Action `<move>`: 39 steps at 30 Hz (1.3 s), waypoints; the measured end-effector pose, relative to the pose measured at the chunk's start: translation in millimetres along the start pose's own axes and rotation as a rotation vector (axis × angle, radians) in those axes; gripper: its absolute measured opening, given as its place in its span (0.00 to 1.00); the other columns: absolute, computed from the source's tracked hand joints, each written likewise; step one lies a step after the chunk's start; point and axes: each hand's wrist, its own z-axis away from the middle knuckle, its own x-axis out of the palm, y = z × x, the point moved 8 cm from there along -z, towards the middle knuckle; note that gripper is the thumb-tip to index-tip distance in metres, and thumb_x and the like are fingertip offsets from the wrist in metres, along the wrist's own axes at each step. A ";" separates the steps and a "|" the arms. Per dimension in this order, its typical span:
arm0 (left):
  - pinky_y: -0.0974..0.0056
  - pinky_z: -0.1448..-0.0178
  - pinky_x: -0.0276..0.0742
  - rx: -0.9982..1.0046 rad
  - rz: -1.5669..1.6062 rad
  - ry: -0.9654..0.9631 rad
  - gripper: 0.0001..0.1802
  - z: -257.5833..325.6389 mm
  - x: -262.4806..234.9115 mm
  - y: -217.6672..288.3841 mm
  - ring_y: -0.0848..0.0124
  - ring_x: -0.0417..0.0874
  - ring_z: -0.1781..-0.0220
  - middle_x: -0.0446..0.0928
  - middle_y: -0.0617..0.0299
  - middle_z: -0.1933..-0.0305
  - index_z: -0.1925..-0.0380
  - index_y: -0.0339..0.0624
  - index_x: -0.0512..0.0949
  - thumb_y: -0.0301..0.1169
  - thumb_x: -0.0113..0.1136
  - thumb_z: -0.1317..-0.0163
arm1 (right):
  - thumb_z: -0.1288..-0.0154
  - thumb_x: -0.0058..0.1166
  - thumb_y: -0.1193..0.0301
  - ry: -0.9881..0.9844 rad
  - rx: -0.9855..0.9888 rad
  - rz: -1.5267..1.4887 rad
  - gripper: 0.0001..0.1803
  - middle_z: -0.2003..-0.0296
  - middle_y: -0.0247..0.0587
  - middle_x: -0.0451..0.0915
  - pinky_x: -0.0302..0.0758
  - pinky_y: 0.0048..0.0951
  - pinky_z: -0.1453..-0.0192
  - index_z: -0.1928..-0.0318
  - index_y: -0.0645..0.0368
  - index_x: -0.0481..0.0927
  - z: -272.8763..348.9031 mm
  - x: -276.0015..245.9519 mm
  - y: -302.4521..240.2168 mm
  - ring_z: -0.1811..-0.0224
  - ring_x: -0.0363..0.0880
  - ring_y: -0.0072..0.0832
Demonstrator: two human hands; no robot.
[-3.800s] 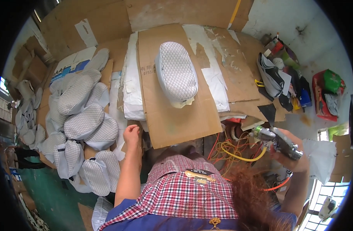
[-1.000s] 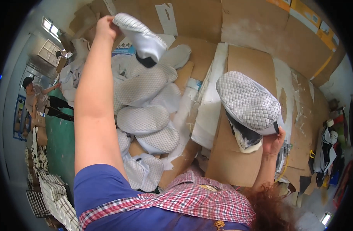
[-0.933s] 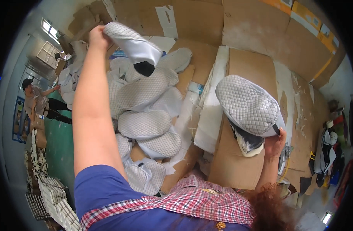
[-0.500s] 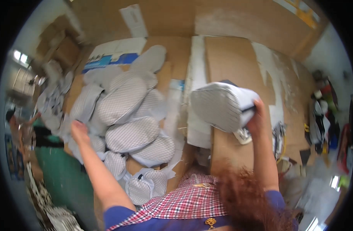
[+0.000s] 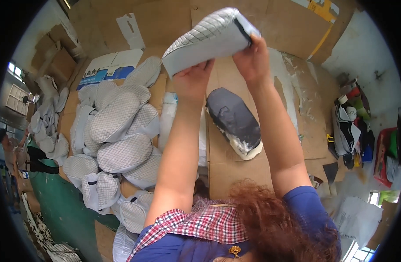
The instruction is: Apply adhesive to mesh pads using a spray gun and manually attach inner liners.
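Raised over the far side of the cardboard is a pale grey quilted fabric cover [image 5: 207,51], long and rounded, with a diamond-patterned face, plain side wall and dark strip at its right end. My right hand [image 5: 253,61] pinches that right end. Under its left part, my left hand [image 5: 194,81] grips the lower edge, fingertips partly hidden. Between my forearms, a dark grey oval block [image 5: 235,115] with a ragged white edge lies on a cardboard sheet [image 5: 226,168]. Several similar quilted covers [image 5: 117,115] are heaped to the left of my left arm.
More pale covers [image 5: 49,122] pile up at the far left, near another person [image 5: 10,150]. A green surface [image 5: 60,205] lies at the lower left. Bags and loose items [image 5: 349,126] crowd the right side, beside a red bin [image 5: 384,157]. Cardboard wall [image 5: 165,26] stands behind.
My left hand has left the heap and joined my right hand on the cover. The cover has moved up and away, tilting side-on. The dark block beneath now shows.
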 end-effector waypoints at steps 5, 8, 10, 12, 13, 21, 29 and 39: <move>0.50 0.37 0.57 -0.213 0.139 0.369 0.22 106.1 -72.7 -79.8 0.56 0.65 0.41 0.68 0.56 0.45 0.48 0.43 0.67 0.30 0.45 0.45 | 0.39 0.45 0.67 0.392 0.327 0.055 0.18 0.52 0.38 0.75 0.67 0.35 0.44 0.49 0.59 0.69 127.1 -162.5 -16.8 0.49 0.71 0.29; 0.51 0.43 0.65 -0.319 0.011 0.713 0.13 200.2 -125.7 -119.2 0.61 0.73 0.51 0.74 0.59 0.53 0.57 0.43 0.71 0.31 0.45 0.42 | 0.37 0.45 0.67 0.642 0.490 0.053 0.19 0.50 0.40 0.73 0.68 0.36 0.44 0.47 0.60 0.68 250.4 -229.1 -23.0 0.48 0.70 0.30; 0.52 0.44 0.66 -0.350 -0.065 0.796 0.13 245.6 -138.0 -135.7 0.63 0.73 0.52 0.75 0.60 0.54 0.57 0.44 0.71 0.32 0.45 0.41 | 0.37 0.45 0.68 0.714 0.554 0.061 0.20 0.50 0.41 0.73 0.68 0.37 0.43 0.46 0.61 0.67 304.4 -235.8 -31.4 0.47 0.70 0.31; 0.57 0.50 0.69 -0.437 -0.193 0.858 0.14 278.8 -144.5 -147.3 0.65 0.73 0.54 0.74 0.62 0.55 0.55 0.44 0.68 0.34 0.46 0.39 | 0.37 0.45 0.69 0.709 0.587 0.111 0.18 0.50 0.43 0.73 0.70 0.39 0.44 0.47 0.62 0.68 327.5 -233.7 -42.6 0.48 0.71 0.32; 0.57 0.50 0.69 -0.438 -0.199 0.866 0.14 283.9 -146.0 -150.4 0.65 0.73 0.54 0.74 0.62 0.55 0.55 0.44 0.68 0.34 0.46 0.39 | 0.37 0.45 0.69 0.714 0.589 0.102 0.18 0.50 0.43 0.73 0.70 0.39 0.44 0.47 0.62 0.68 332.5 -236.7 -45.6 0.48 0.71 0.32; 0.54 0.49 0.71 -0.328 -0.341 1.160 0.13 326.6 -172.0 -159.9 0.64 0.75 0.54 0.74 0.59 0.55 0.57 0.40 0.71 0.30 0.42 0.39 | 0.36 0.43 0.71 0.650 0.727 0.253 0.13 0.56 0.41 0.76 0.75 0.38 0.53 0.53 0.61 0.71 354.4 -268.9 -38.8 0.55 0.76 0.31; 0.56 0.54 0.75 -0.446 -0.827 1.225 0.16 289.2 -196.6 -137.1 0.63 0.76 0.57 0.74 0.54 0.57 0.57 0.38 0.72 0.29 0.38 0.42 | 0.37 0.45 0.68 0.730 0.808 0.306 0.14 0.57 0.40 0.78 0.76 0.40 0.57 0.52 0.59 0.71 383.2 -274.7 -34.2 0.57 0.78 0.32; 0.62 0.50 0.66 -0.317 -1.243 0.976 0.20 224.6 -219.9 -83.4 0.64 0.69 0.52 0.68 0.53 0.54 0.55 0.35 0.67 0.38 0.49 0.42 | 0.50 0.57 0.69 0.265 0.222 2.031 0.21 0.60 0.50 0.74 0.69 0.41 0.55 0.55 0.61 0.70 373.7 -235.9 -187.8 0.59 0.72 0.47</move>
